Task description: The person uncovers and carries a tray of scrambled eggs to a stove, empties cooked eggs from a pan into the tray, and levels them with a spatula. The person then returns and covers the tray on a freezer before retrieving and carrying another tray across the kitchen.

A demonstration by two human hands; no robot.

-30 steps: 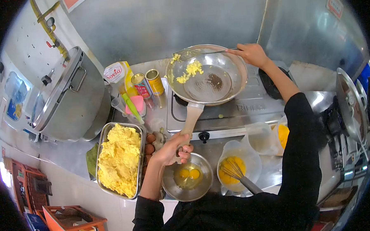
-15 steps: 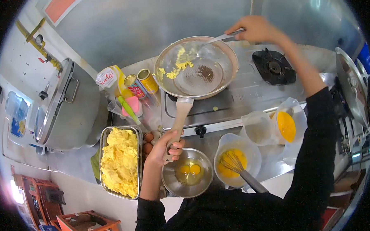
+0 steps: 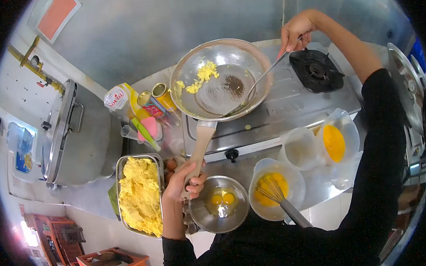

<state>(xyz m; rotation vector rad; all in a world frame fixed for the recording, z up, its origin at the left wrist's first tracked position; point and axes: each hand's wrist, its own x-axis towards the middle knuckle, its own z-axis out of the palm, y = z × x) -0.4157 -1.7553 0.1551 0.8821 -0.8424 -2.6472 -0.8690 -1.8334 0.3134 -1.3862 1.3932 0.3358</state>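
My left hand [image 3: 184,182] is wrapped round the beige handle of a frying pan [image 3: 240,46], which is tilted over the stove. Small clumps of scrambled egg [image 3: 206,71] lie at the pan's left side, and a brown patch marks its bottom. In my right hand [image 3: 298,30], held above the pan's right rim, is the handle of a long metal spatula [image 3: 263,78]. Its head rests low against the near wall of the pan, partly hard to make out. Just right of my left hand stands a steel bowl [image 3: 210,222] with two raw yolks in it.
A steel tray [image 3: 122,210] heaped with scrambled egg lies left. Plastic jugs of beaten egg [image 3: 334,142] stand right, one holding a whisk [image 3: 285,203]. Cans [image 3: 161,93], a bag [image 3: 122,99] and a large pot [image 3: 87,148] are at the left; a burner [image 3: 317,71] is right.
The spatula has swept from the pan's far right side to its near side, with my right hand slightly further right. The egg clumps sit closer together. The pan is tilted more.
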